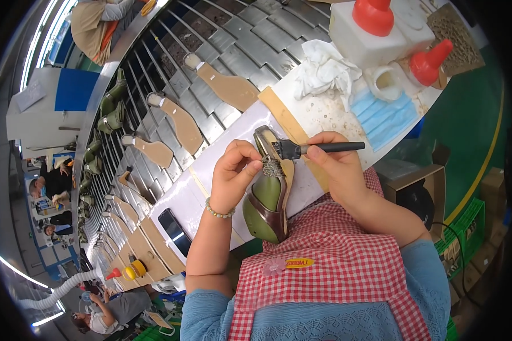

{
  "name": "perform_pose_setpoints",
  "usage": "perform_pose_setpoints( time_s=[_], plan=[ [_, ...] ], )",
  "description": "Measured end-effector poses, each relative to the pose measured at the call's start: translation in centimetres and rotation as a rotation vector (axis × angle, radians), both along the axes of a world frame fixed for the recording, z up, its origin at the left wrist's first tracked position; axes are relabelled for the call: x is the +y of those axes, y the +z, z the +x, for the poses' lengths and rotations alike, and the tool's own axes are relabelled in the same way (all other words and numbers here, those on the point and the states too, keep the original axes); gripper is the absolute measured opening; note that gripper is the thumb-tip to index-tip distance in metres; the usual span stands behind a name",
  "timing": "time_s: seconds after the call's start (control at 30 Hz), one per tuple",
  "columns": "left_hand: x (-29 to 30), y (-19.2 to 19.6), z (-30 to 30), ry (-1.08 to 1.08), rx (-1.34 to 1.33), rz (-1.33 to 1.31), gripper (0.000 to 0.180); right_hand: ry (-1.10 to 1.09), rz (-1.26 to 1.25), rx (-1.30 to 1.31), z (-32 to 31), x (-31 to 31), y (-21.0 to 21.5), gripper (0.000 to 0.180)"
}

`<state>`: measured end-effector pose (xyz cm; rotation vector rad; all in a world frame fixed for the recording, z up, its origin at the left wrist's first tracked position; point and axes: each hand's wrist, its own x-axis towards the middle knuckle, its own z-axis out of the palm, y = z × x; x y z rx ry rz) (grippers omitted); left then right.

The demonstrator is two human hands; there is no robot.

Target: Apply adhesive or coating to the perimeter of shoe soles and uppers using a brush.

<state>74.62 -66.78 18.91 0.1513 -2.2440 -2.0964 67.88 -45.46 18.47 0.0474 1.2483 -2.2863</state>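
Observation:
A sandal on a green shoe last [270,196] lies sole-up on the white work surface, its heel end close to my apron. Dark brown straps and a grey braided band wrap around the last. My left hand [233,173] pinches the sandal's edge by the braided band, thumb and forefinger together. In my right hand [341,167] is a brush [335,146] with a black handle. Its dark, crusted head touches or hovers just over the pale sole side near the toe; I cannot tell which. The handle points off to the right.
Tan insoles [179,122] lie on the slatted metal conveyor [250,40], beyond which green lasts [112,118] stand in a row. At right are a crumpled tissue [327,71], a blue mask [384,116] and red-capped white bottles [364,42]. A phone [174,232] lies left.

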Motion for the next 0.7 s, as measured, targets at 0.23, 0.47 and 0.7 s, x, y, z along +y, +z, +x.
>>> perform_pose_setpoints(
  time_s=[0.23,0.47,0.7],
  plan=[
    [1.1,-1.8,0.6,0.157,0.089,0.247,0.008,0.042,-0.055,0.050,-0.1,-1.3,0.1,0.019],
    [1.0,-1.8,0.7,0.170,0.099,0.239,0.008,0.091,0.022,0.150,0.0,-2.3,0.6,0.018],
    [0.9,-1.4,0.8,0.172,0.059,0.246,0.007,0.108,0.071,0.256,0.0,-2.3,1.3,0.017]
  ],
)
